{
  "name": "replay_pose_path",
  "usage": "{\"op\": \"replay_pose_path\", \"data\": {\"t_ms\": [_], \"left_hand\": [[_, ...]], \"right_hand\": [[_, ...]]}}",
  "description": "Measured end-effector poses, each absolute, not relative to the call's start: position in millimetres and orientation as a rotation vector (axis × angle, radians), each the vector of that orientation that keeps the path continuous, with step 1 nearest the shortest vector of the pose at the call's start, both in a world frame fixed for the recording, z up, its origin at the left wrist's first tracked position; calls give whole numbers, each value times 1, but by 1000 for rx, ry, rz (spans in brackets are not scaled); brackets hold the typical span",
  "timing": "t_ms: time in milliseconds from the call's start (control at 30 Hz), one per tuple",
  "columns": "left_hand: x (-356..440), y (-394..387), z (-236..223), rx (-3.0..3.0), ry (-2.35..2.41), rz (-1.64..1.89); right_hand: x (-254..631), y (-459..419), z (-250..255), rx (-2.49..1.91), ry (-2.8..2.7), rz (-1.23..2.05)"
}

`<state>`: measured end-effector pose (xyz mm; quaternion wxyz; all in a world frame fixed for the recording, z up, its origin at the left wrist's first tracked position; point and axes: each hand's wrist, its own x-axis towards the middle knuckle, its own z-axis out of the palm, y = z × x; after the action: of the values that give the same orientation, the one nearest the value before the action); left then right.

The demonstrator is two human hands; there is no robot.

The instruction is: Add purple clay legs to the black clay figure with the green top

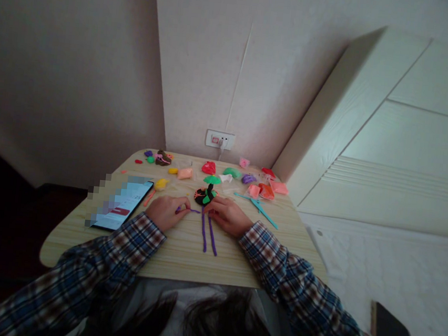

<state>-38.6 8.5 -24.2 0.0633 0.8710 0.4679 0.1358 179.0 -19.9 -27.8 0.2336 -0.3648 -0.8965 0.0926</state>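
Observation:
A thin purple clay strip (195,211) lies pinched in my left hand (167,211), its free end pointing right. My right hand (228,216) has its fingers drawn together at the upper ends of two longer purple strips (204,235); whatever is between the fingertips is hidden. Those two strips lie side by side on the table, running toward me. Just beyond the hands stands a small black clay piece (202,196) with green and orange parts. A green cap-like shape (212,179) tops its dark stem.
On the wooden table (175,261), a lit phone (123,208) lies at the left. Turquoise modelling tools (263,212) are at the right. Several clay lumps and packets, among them a red one (208,167), line the back. Behind is a wall socket (220,139).

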Motion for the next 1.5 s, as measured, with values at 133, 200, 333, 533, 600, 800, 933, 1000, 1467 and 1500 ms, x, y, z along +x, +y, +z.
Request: {"op": "replay_pose_path", "data": {"t_ms": [133, 200, 333, 533, 600, 800, 933, 1000, 1467, 1500], "left_hand": [[-38, 8, -22, 2615, 1417, 391], [-37, 7, -22, 2607, 1426, 387], [-37, 7, -21, 2622, 1427, 402], [-37, 6, -19, 2616, 1435, 371], [-36, 6, -18, 2618, 1433, 366], [-36, 7, -18, 2628, 1411, 398], [-37, 8, -19, 2601, 1401, 380], [-38, 8, -19, 2610, 1381, 385], [-21, 7, -19, 2644, 1260, 406], [-21, 8, -20, 2640, 1257, 407]], "right_hand": [[179, -20, -28, -992, -2461, 250], [177, -20, -27, -948, -2495, 254], [175, -22, -26, -902, -2538, 253], [175, -20, -28, -870, -2558, 305], [174, -19, -27, -861, -2553, 350], [170, -14, -24, -822, -2507, 532], [169, -13, -23, -826, -2437, 596], [169, -13, -23, -849, -2395, 601], [173, -13, -24, -841, -2265, 598], [174, -13, -24, -866, -2260, 586]]}}
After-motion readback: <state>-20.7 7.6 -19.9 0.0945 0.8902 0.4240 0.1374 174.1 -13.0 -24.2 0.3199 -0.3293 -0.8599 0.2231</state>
